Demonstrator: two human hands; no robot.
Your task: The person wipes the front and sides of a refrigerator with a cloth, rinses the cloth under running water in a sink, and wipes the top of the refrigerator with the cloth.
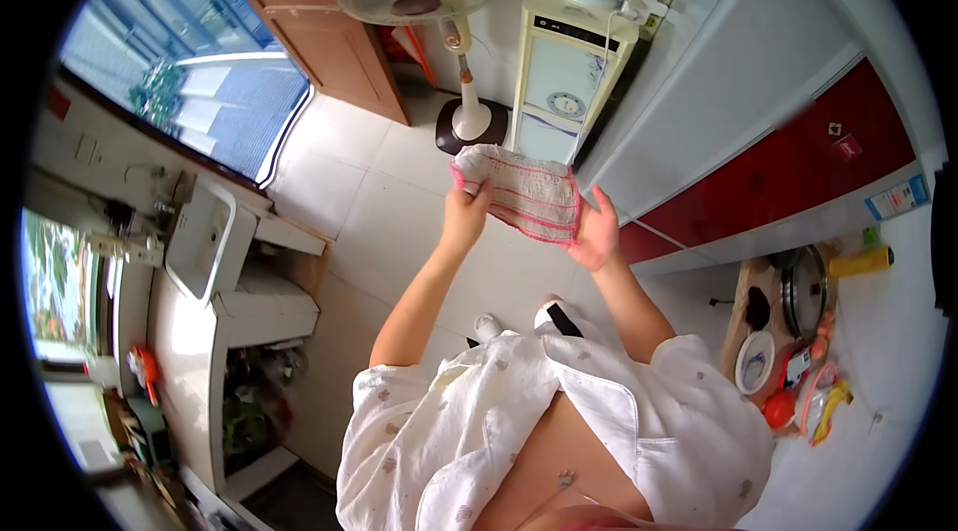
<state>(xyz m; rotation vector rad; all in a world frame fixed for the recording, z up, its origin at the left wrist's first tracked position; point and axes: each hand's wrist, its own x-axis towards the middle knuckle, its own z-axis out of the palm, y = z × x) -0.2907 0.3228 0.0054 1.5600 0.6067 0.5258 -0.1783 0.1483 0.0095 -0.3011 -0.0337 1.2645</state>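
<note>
A grey, loosely woven dishcloth (524, 194) with pink stripes and a pink edge is stretched out between my two hands, in front of my body. My left hand (467, 212) is closed on its left end, where the fabric bunches up around the fingers. At the right end, my right hand (597, 235) holds the cloth's pink edge against the palm. The thumb of that hand points up, apart from the cloth, and its other fingers are mostly hidden behind the fabric.
A standing fan (464, 82) and a water dispenser (569, 82) are ahead. To the right stand a red and grey fridge (758, 162) and a shelf with a lidded pan (804, 291). A white sink (210, 242) and counter (185, 371) line the left, near an open door (309, 12).
</note>
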